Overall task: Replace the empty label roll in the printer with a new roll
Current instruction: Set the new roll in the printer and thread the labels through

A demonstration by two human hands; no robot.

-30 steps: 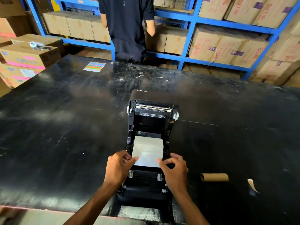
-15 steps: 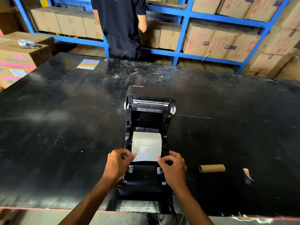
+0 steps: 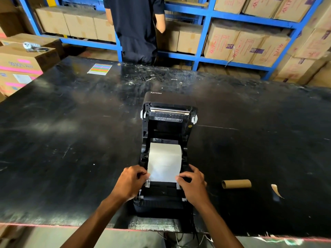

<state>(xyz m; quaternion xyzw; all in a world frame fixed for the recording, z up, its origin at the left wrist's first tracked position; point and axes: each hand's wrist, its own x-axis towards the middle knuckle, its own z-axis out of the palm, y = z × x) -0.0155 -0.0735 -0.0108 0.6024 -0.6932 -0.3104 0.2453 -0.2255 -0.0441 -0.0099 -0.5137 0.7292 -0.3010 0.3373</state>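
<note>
Now the new label roll (image 3: 164,159) sits in the open printer (image 3: 167,154), its free end drawn nearer the front slot than a moment ago. Both hands pinch that end's corners, left hand (image 3: 131,181) and right hand (image 3: 192,184), so threading looks nearly done and the lid comes next. Off to the right, the empty cardboard core (image 3: 236,184) lies on the black tabletop (image 3: 71,140). "Xprinter" is printed on the lid.
</note>
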